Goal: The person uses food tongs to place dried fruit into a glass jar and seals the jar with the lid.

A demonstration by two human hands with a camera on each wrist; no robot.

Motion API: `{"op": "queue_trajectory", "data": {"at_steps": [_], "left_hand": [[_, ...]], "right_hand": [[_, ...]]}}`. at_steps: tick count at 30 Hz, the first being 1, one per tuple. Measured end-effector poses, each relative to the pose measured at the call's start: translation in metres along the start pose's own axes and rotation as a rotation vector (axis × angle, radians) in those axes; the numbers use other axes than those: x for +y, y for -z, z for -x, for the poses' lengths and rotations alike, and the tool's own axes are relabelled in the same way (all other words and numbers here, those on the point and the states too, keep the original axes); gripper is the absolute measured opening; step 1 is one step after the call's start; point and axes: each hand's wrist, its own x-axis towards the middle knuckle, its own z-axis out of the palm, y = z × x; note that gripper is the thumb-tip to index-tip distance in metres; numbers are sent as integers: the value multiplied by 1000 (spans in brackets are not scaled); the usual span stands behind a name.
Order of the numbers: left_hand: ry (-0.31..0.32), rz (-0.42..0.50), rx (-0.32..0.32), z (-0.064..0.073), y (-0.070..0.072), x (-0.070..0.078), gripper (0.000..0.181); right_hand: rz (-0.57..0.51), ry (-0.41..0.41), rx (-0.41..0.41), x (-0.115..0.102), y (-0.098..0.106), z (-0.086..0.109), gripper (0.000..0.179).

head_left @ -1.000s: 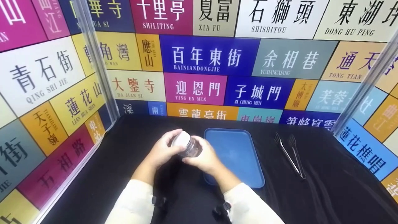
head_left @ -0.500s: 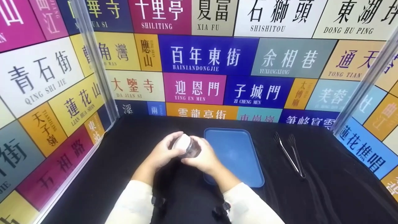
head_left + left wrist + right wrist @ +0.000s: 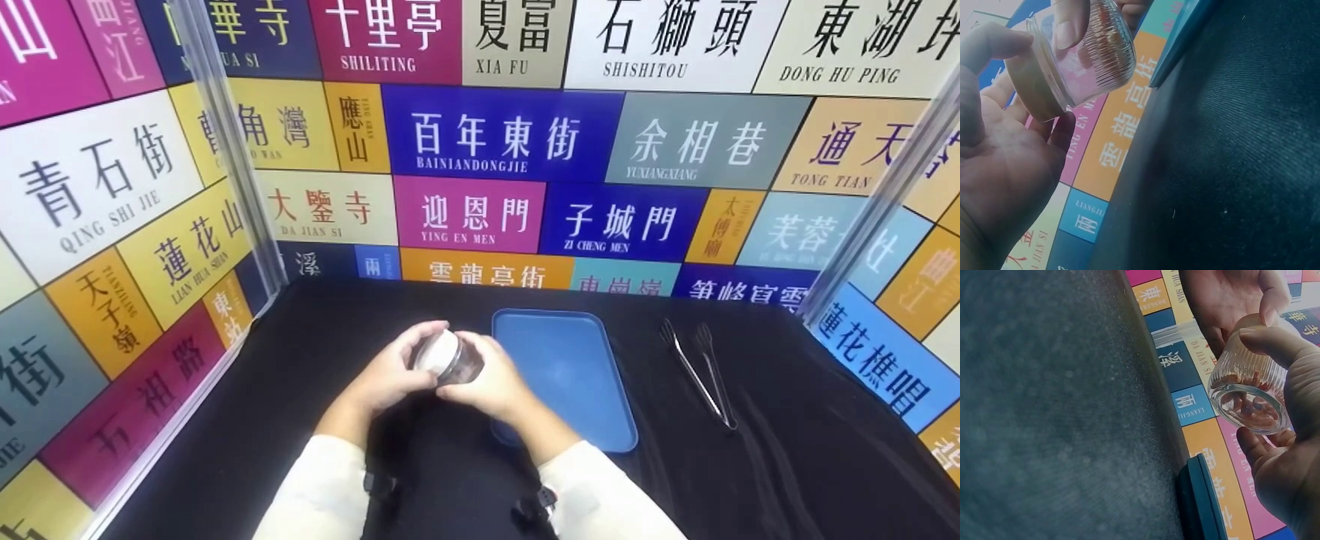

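Observation:
A clear ribbed glass jar (image 3: 466, 366) is held up between both hands, tilted on its side. Its pale lid (image 3: 438, 352) faces left, and small reddish-brown pieces (image 3: 1248, 408) show through the glass near the base. My left hand (image 3: 386, 375) grips the lid, thumb and fingers around its edge. Around the jar's body curl the fingers of my right hand (image 3: 496, 381). In the left wrist view the lid (image 3: 1033, 84) sits on the jar's mouth, beside the right thumb (image 3: 1069, 25) pressed on the glass.
Just right of the hands lies a blue rectangular tray (image 3: 574, 375), partly behind the right forearm. Metal tongs (image 3: 705, 379) rest further right on the black cloth (image 3: 247, 420). Panels with colourful printed signs (image 3: 502, 135) stand at the back and both sides.
Both hands have lowered slightly with the jar. The left thumb has slid down along the lid, whose face shows more rounded now. Tray and tongs stay put.

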Motion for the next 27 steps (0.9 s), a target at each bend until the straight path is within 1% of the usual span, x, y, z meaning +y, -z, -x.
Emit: {"op": "queue_trajectory", "data": {"at_steps": [3, 5, 7, 10, 12, 14, 16, 18, 21, 24, 25, 27], "left_hand": [[2, 26, 14, 0, -2, 1, 85], [13, -1, 60, -1, -3, 2, 80], [21, -88, 131, -1, -5, 4, 72], [45, -283, 223, -3, -8, 6, 67], [52, -374, 247, -4, -10, 6, 66], [57, -403, 249, -4, -11, 5, 64], [44, -381, 237, -4, -11, 4, 61], [17, -336, 211, -3, -10, 4, 58], [-53, -260, 149, -3, -8, 3, 57], [-122, -204, 96, -3, -7, 2, 56], [-136, -192, 86, -3, -7, 1, 56], [-144, -169, 76, -3, -7, 1, 57]], "right_hand": [[1, 0, 4, 0, 0, 0, 95], [2, 5, 9, 0, 0, 0, 95], [7, 12, 15, 1, 0, -1, 94], [14, 18, 23, 1, -1, -1, 92], [17, 22, 26, 2, -2, -2, 92], [16, 24, 23, 2, -2, -2, 92], [12, 25, 19, 2, -2, -2, 93], [10, 22, 12, 2, -2, -1, 93], [17, 13, 2, 2, -2, -1, 94], [24, 6, -4, 3, -2, 0, 94], [29, 4, -5, 2, -2, 0, 95], [33, 2, -5, 2, -2, 0, 95]]}}
